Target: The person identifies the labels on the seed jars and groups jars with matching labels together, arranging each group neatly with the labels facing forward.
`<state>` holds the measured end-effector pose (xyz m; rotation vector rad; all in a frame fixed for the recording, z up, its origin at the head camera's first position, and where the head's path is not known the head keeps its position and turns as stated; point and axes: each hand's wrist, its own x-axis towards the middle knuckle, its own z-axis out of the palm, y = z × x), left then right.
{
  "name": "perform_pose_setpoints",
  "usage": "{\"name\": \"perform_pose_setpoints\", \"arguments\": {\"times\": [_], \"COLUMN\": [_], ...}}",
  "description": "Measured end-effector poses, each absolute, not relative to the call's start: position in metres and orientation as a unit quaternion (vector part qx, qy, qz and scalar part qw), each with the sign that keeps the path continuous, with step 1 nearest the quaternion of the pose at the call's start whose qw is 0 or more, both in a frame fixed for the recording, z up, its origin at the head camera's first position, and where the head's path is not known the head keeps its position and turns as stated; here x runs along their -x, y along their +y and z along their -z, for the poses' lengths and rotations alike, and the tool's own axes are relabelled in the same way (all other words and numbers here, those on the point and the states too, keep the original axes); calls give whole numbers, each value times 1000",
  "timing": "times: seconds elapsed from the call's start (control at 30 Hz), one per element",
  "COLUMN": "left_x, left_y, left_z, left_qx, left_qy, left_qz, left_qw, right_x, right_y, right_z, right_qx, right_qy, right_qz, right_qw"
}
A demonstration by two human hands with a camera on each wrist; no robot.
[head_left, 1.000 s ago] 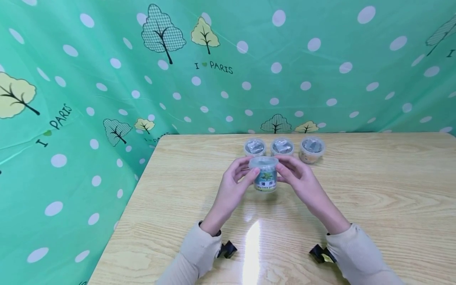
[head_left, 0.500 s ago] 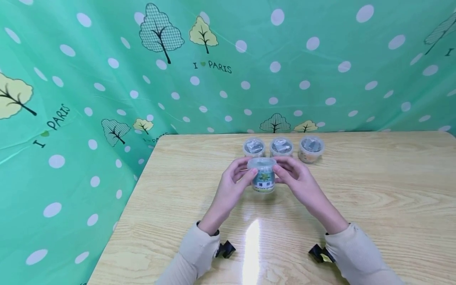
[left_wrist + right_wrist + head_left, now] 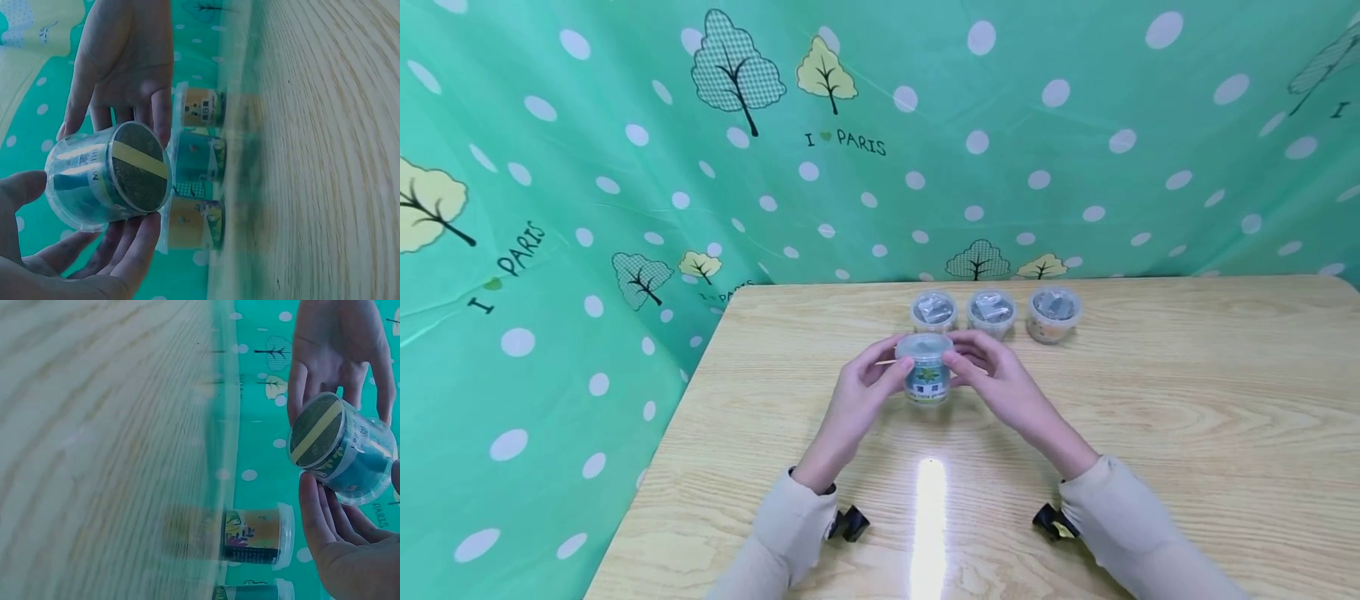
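Observation:
Between both hands is a small clear plastic cup [image 3: 927, 385] with a translucent lid and a blue label showing a green leaf and "little garden". My left hand [image 3: 856, 398] holds its left side, thumb at the front and fingers behind. On the other side my right hand [image 3: 1006, 385] grips it the same way. The cup is upright and raised off the table in the head view. In the left wrist view the cup's dark underside [image 3: 137, 167] shows a pale yellow strip.
Three similar lidded cups stand along the table's back: a left one [image 3: 933, 310], a middle one [image 3: 992, 312] and an orange-labelled right one [image 3: 1053, 315]. A green dotted curtain [image 3: 850, 208] hangs behind and left of the wooden table [image 3: 1187, 400].
Both hands have moved a little to the left with the cup between them. The three cups at the back have stayed in place.

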<state>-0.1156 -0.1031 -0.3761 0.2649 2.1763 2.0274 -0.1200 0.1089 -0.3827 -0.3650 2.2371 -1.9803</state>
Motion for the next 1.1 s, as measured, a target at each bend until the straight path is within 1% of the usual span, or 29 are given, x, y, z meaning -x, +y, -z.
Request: {"name": "perform_pose_setpoints", "arguments": {"times": [0.27, 0.67, 1.1], "left_x": [121, 126, 129], "left_y": [-119, -138, -147], "left_z": [382, 391, 401], "left_qx": [-75, -60, -55], "left_qy": [732, 746, 765], "left_qz": [-671, -651, -629], "left_qw": [90, 126, 128], "right_x": [129, 137, 135], "right_y": [98, 84, 71], "right_z": [385, 391, 398], "right_qx": [139, 165, 161], "right_qy": [750, 772, 774], "right_qz": [639, 601, 594], "right_qw": [96, 126, 147]}}
